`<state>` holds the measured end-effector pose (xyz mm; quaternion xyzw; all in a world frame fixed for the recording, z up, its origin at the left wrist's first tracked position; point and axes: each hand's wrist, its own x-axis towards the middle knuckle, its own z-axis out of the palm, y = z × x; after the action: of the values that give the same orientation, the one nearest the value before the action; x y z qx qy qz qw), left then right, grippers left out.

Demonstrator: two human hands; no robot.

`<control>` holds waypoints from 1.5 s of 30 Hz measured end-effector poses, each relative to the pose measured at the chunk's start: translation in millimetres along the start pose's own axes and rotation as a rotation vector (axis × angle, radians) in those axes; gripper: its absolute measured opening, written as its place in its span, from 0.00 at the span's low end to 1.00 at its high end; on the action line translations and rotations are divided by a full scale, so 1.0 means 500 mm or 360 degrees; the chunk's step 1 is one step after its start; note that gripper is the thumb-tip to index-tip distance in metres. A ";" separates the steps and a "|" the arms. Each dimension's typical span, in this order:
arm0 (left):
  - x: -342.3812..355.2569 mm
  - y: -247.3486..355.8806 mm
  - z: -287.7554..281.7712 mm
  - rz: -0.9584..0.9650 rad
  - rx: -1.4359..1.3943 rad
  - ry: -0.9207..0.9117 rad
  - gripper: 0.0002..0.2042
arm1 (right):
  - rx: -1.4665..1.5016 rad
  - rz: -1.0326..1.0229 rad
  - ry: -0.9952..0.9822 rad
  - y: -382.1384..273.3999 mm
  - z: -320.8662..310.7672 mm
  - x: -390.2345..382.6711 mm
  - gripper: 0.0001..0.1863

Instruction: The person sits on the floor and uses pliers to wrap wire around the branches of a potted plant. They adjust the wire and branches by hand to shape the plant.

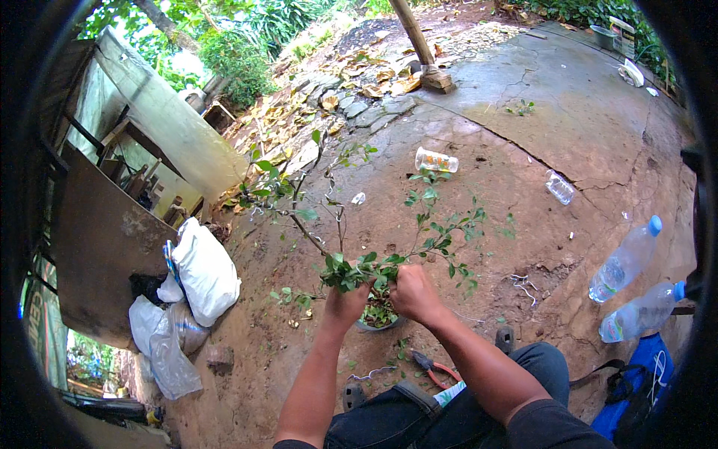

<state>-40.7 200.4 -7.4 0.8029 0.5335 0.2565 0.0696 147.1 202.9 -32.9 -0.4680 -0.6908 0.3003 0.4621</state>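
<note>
A small leafy plant [298, 200] with bare and leafy branches stands in a pot [381, 323] between my knees. My left hand [347, 302] is closed on a branch just under a dense clump of leaves, which hides its fingertips. My right hand [413, 294] is closed on a leafy branch beside it, above the pot. Thin pale wire winds along some upper branches. Below my right forearm, pliers [437, 368] with orange handles lie on the ground, and bits of wire [523, 292] are scattered about.
White sacks and plastic bags [207, 277] lie left beside a shed [97, 247]. Two water bottles [624, 258] and a blue bag [643, 385] are at right. A plastic cup [436, 161] and small bottle [559, 187] lie ahead on cracked ground, near a leaning post [411, 41].
</note>
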 end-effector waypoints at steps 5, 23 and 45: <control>-0.004 0.006 0.002 0.0124 -0.0164 0.0140 0.10 | -0.0073 0.0035 -0.0085 -0.011 -0.001 -0.005 0.05; -0.016 -0.038 0.036 0.0201 0.0719 -0.0165 0.11 | -0.0188 0.0136 -0.0504 -0.033 -0.054 0.001 0.11; 0.007 0.003 -0.015 -0.0559 -0.0722 0.0006 0.15 | 0.0085 0.0310 -0.0327 -0.064 -0.040 -0.003 0.10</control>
<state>-42.2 201.7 0.7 0.6616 0.5936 0.3547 0.2900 153.7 188.9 1.8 -0.4872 -0.6776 0.4084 0.3698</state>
